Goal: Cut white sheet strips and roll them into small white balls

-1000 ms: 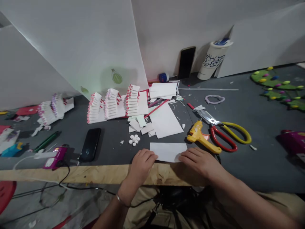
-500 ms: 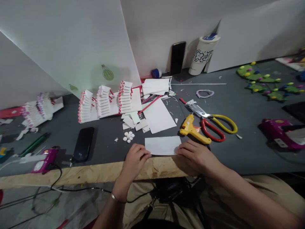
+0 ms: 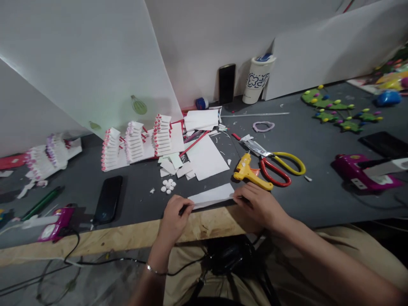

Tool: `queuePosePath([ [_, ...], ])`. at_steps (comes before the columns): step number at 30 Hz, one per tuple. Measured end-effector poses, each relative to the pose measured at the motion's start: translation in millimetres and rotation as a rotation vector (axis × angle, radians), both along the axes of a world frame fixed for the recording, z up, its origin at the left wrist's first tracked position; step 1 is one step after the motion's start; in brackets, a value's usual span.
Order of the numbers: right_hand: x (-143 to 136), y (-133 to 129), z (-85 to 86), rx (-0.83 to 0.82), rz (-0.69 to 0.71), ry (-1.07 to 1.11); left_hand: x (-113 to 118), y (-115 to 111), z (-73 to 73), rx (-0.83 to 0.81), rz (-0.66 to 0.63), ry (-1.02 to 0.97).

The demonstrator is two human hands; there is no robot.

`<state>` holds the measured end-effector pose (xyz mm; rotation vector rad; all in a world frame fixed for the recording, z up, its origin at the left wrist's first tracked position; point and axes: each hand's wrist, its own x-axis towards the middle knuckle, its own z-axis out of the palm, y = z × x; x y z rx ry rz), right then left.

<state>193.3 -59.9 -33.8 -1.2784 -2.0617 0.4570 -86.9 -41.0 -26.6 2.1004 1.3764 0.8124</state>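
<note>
A strip of white paper (image 3: 213, 196) is stretched between my two hands at the table's front edge, its right end a little higher than its left. My left hand (image 3: 176, 213) pinches the left end between thumb and fingers. At the other end, my right hand (image 3: 259, 205) grips the paper's corner with bent fingers. Just beyond my right hand lies a yellow glue gun (image 3: 251, 173), beside scissors (image 3: 266, 155) with one red and one yellow handle. Several small white discs (image 3: 168, 186) sit in a cluster past my left hand.
White card pieces (image 3: 208, 159) and scraps lie behind the paper. Rows of red-tipped white sticks (image 3: 163, 135) stand on card to the left. A phone (image 3: 109, 199), purple power strips (image 3: 57, 223), a tumbler (image 3: 259, 80) and green felt-like pieces (image 3: 328, 101) surround the work area.
The paper has gone from lying flat to being tilted and looks narrower. Both hands still hold its ends, and my left fingers have curled more. The view has shifted slightly to the right.
</note>
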Motion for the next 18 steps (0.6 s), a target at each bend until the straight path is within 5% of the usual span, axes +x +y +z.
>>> queuePosePath([
  [7,0,7,21.0,-0.368,-0.132,0.436,4,-2,16.7,-0.374,0.053,-0.259],
  [13,-2,18,32.2,-0.296,-0.063,0.449,27,15,47.5,-0.728,-0.198,-0.301],
  [18,2,24,35.7,-0.201,-0.058,0.413,60,41,44.6,-0.765,-0.379,-0.132],
])
